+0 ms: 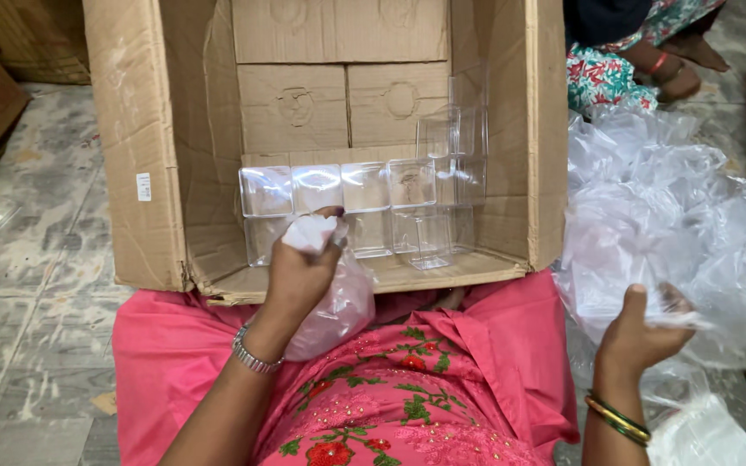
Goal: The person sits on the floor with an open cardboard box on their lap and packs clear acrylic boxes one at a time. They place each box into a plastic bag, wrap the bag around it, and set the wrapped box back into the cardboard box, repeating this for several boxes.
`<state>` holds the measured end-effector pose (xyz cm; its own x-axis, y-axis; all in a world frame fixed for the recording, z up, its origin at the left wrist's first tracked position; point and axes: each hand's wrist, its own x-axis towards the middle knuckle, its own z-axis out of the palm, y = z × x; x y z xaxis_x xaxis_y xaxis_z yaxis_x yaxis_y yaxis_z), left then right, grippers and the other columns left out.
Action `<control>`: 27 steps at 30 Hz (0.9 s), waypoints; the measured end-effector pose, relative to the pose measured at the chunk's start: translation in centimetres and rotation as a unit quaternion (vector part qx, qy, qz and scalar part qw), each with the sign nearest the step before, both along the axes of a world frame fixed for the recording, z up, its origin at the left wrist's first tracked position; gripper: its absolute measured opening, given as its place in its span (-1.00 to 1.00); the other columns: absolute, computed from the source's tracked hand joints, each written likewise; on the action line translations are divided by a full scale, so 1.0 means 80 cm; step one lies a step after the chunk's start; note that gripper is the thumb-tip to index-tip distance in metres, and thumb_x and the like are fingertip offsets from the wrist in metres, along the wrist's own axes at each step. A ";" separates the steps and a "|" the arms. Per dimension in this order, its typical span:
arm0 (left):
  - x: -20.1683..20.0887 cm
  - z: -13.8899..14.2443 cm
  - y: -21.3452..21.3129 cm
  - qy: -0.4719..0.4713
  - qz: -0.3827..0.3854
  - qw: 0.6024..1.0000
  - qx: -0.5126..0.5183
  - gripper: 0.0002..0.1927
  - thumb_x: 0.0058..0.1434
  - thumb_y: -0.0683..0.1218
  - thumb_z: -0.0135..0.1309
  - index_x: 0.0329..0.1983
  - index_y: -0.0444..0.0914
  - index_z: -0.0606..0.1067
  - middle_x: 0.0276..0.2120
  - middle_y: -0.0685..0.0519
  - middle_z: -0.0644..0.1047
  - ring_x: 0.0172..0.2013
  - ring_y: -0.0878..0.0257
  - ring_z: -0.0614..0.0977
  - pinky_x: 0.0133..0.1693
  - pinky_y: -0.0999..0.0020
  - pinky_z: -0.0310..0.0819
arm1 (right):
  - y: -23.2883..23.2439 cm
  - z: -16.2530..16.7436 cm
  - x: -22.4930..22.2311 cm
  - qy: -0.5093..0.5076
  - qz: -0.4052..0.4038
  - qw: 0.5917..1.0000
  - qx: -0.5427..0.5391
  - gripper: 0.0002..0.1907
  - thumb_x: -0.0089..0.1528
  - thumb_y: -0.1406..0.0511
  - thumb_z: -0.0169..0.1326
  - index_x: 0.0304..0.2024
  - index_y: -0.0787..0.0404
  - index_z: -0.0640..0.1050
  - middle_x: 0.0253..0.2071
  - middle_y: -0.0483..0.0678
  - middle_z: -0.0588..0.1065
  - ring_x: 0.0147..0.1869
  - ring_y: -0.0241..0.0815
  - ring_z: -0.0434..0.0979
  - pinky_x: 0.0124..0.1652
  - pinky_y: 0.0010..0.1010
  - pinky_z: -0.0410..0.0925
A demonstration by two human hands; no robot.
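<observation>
Before the cardboard box [148, 129], plastic bag [334, 302] in left hand [300, 272], right hand [641, 332] in plastic heap [692, 224]

Pink floral-embroidered dress [390, 388]; silver, perhaps metal, watchband [252, 354] left, green-gold bangles [619, 420] right.
</observation>
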<state>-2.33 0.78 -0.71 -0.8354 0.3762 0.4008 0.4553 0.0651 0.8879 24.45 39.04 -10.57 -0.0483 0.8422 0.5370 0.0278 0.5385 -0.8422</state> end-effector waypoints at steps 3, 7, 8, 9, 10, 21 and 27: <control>0.004 0.014 -0.004 0.012 0.001 1.000 0.009 -0.74 0.26 -0.27 0.16 0.02 -0.32 0.58 -0.16 0.05 0.66 -0.16 0.34 0.66 -0.09 0.49 0.53 | 0.010 -0.063 0.013 -0.125 -0.086 0.986 0.062 -0.52 0.29 0.36 0.22 0.22 0.41 0.43 0.20 0.21 0.38 0.29 0.11 0.34 0.32 0.01 0.20; 0.010 0.032 -0.010 0.029 -0.013 0.999 0.023 -0.76 0.31 -0.28 0.13 0.04 -0.32 0.57 -0.16 0.07 0.65 -0.17 0.38 0.62 -0.10 0.51 0.50 | 0.031 -0.130 0.021 -0.283 -0.194 0.939 0.028 -0.40 0.40 0.08 0.30 0.30 0.32 0.47 0.22 0.33 0.38 0.29 0.35 0.26 0.26 0.19 0.15; 0.011 0.035 -0.010 0.013 -0.017 0.999 0.033 -0.76 0.31 -0.27 0.14 0.04 -0.32 0.57 -0.15 0.08 0.65 -0.16 0.39 0.62 -0.10 0.51 0.50 | 0.039 -0.140 0.024 -0.309 -0.210 0.927 0.010 -0.35 0.44 0.00 0.31 0.34 0.30 0.47 0.22 0.36 0.36 0.27 0.40 0.26 0.24 0.23 0.15; 0.012 0.037 -0.011 -0.005 -0.019 0.999 0.043 -0.77 0.32 -0.27 0.15 0.04 -0.32 0.58 -0.14 0.09 0.65 -0.16 0.40 0.62 -0.09 0.52 0.50 | 0.047 -0.149 0.024 -0.322 -0.206 0.924 0.019 -0.32 0.43 -0.02 0.27 0.36 0.33 0.44 0.23 0.39 0.34 0.28 0.43 0.25 0.23 0.24 0.15; 0.013 0.038 -0.011 -0.024 -0.022 0.998 0.052 -0.77 0.32 -0.26 0.15 0.05 -0.32 0.58 -0.14 0.10 0.66 -0.15 0.41 0.62 -0.09 0.53 0.50 | 0.056 -0.155 0.023 -0.336 -0.202 0.920 0.028 -0.28 0.43 -0.03 0.23 0.38 0.37 0.41 0.25 0.42 0.32 0.28 0.46 0.24 0.21 0.25 0.15; 0.000 0.023 -0.040 -0.015 -0.003 0.998 0.055 -0.87 0.35 -0.20 0.27 -0.14 -0.34 0.55 -0.27 0.10 0.56 -0.24 0.36 0.55 -0.18 0.45 0.46 | 0.044 -0.029 0.007 -0.492 -0.109 0.858 -0.098 -0.59 0.09 0.11 0.44 -0.13 0.19 0.72 -0.17 0.18 0.63 -0.16 0.10 0.61 -0.08 -0.08 0.46; -0.006 0.062 -0.057 0.132 0.013 0.990 -0.054 -0.92 0.41 -0.25 0.27 -0.16 -0.35 0.57 -0.25 0.03 0.58 -0.23 0.27 0.60 -0.15 0.37 0.50 | -0.038 0.086 -0.088 -0.165 0.171 0.957 0.169 -0.93 0.33 0.48 0.29 -0.14 0.36 0.66 -0.16 -0.01 0.58 -0.13 -0.28 0.57 -0.10 -0.45 0.46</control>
<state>-2.78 -3.78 4.21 -0.7173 0.4075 0.5651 0.6671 0.1678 0.7258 17.39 36.04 -3.69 -0.5041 0.5285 0.6831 0.0363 0.8031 -0.5947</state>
